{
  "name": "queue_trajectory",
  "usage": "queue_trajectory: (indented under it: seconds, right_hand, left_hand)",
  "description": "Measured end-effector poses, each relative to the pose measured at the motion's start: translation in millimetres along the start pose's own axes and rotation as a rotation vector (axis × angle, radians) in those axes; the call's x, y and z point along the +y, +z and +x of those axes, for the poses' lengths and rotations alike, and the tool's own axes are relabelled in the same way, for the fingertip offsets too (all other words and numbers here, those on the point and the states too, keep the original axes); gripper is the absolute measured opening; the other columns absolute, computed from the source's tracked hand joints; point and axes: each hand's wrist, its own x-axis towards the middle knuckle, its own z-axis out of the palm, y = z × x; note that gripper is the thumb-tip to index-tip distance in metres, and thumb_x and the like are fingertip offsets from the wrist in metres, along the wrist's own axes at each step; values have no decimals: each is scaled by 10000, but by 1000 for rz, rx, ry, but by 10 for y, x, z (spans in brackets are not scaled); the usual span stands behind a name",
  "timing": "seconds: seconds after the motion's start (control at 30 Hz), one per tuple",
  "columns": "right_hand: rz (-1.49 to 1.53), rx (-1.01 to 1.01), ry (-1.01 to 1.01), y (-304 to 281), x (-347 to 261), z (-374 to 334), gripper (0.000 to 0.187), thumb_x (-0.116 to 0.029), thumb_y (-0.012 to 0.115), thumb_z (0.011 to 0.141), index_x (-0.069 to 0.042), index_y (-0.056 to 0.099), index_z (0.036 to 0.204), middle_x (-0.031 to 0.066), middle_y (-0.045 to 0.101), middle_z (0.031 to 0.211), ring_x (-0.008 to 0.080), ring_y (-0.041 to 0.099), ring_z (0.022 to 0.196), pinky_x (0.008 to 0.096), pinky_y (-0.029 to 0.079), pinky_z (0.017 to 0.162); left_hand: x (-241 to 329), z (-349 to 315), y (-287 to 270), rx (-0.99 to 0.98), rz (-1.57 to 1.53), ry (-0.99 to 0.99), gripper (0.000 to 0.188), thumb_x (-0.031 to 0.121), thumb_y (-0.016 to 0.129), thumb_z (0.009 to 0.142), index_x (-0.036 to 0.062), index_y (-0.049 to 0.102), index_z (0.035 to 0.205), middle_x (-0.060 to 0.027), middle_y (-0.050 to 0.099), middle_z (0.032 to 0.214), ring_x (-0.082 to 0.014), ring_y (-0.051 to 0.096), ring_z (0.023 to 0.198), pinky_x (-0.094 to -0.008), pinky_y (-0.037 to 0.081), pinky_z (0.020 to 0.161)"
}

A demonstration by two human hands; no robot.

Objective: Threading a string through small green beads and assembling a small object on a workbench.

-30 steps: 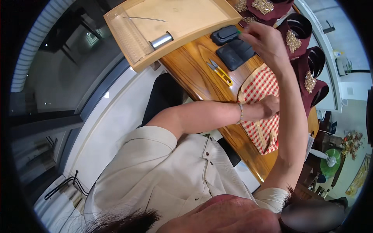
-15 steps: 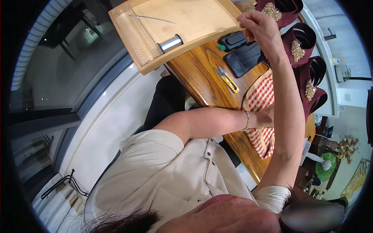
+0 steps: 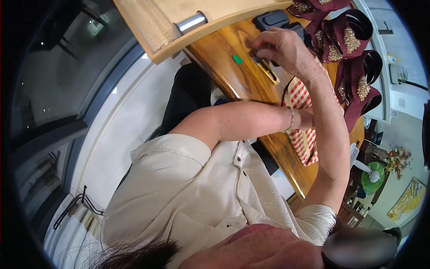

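My right hand (image 3: 286, 51) reaches across the wooden table, fingers bent and smeared by motion. Its fingertips are beside yellow-handled thread snips (image 3: 270, 75), partly covering them; whether they touch cannot be made out. A small green piece (image 3: 237, 59) lies on the wood nearby. My left hand (image 3: 307, 119), with a beaded bracelet at the wrist, rests at a red-and-white checked cloth (image 3: 304, 150). My right forearm hides its fingers. Maroon fabric pieces with gold beaded ornaments (image 3: 351, 40) stand in a row beyond my right arm.
A shallow wooden tray (image 3: 224, 24) with a grey thread spool (image 3: 191, 22) sits at the far left of the table. A black case (image 3: 271, 20) lies beside a partly hidden dark phone (image 3: 295, 29). A green fan (image 3: 372, 177) stands off to the right.
My right hand has come down from beside the maroon pieces to the snips. The green piece, earlier against the black case, now lies apart on the wood. My left hand stays at the cloth.
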Motion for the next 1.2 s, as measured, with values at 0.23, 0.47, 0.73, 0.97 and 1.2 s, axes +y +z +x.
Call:
queue_trajectory:
  seconds: [0.23, 0.47, 0.73, 0.97, 1.2]
  right_hand:
    - [-19, -142, 136, 277, -357, -3, 224, -187, 713, 765, -19, 628, 887, 155, 637, 828, 329, 620, 820, 407, 474, 737]
    - [-18, -58, 156, 404, -405, 58, 186, -132, 708, 749, -18, 618, 864, 154, 643, 795, 334, 620, 793, 405, 478, 713]
    - [194, 207, 210, -43, -45, 342, 104, -70, 670, 770, 16, 621, 801, 38, 584, 653, 64, 517, 650, 253, 452, 623]
    - [43, 533, 150, -305, 243, 515, 122, -94, 591, 887, 24, 621, 902, 51, 604, 702, 112, 567, 634, 271, 453, 573]
    - [564, 502, 427, -768, -21, -1, 119, -68, 575, 901, 7, 633, 974, 29, 610, 743, 95, 561, 611, 236, 443, 538]
  left_hand:
    - [28, -110, 56, 31, 6, 12, 193, 226, 619, 845, 62, 596, 944, -81, 545, 927, -183, 506, 805, -313, 409, 700]
    - [63, -84, -1, 57, -6, 37, 228, 219, 627, 831, 61, 597, 994, -95, 553, 997, -202, 523, 872, -323, 424, 752]
    - [129, -108, -17, 12, 19, 52, 281, 210, 636, 816, 60, 599, 1050, -112, 563, 1077, -225, 542, 948, -335, 442, 811]
    - [182, -71, -29, -18, 61, 51, 334, 202, 644, 802, 58, 600, 1100, -126, 572, 1147, -244, 559, 1015, -346, 458, 863]
    - [56, 125, -51, -3, 186, 132, 339, 207, 636, 811, 60, 606, 1115, -123, 596, 1141, -241, 585, 1022, -351, 481, 845]
